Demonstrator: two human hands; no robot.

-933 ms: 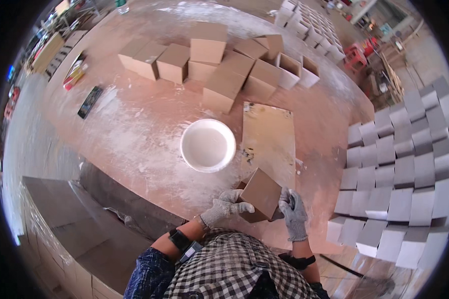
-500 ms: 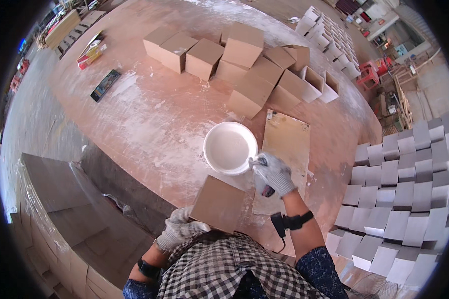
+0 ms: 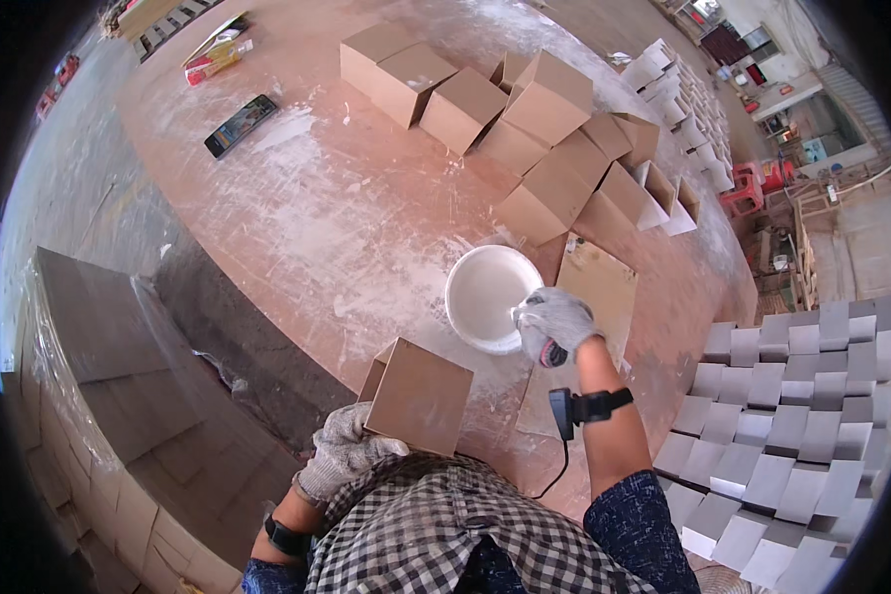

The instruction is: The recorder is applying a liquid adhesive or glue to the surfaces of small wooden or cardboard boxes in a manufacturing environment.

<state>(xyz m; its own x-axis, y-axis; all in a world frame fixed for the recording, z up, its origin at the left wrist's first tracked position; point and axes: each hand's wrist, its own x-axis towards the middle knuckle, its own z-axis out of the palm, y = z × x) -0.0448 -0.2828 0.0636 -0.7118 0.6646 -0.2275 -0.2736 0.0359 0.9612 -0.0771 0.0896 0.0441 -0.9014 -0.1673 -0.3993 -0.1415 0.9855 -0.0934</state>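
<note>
My left hand (image 3: 346, 453), in a pale knit glove, grips a brown cardboard box (image 3: 422, 401) by its lower left side. The box is tilted, and its open end shows on the left. At the right rim of a round white tub (image 3: 480, 327), my gloved right hand (image 3: 554, 322) is closed. A dark, pink-edged bit shows below its fingers; what the hand holds is mostly hidden. The inside of the tub is whitish. Beside the tub, partly under my right hand and arm, lies a flat tan board (image 3: 594, 287).
Several brown boxes (image 3: 465, 104) stand across the far part of the worktable (image 3: 317, 228). A phone (image 3: 241, 126) lies at the far left. Stacked white-grey boxes (image 3: 762, 426) rise on the right, more (image 3: 688, 124) at the far right. A plastic-wrapped stack (image 3: 119, 337) is at my left.
The view has shifted, so the table things sit further right. The box in my left hand has turned, showing its open left end. My right hand stays at the tub's rim.
</note>
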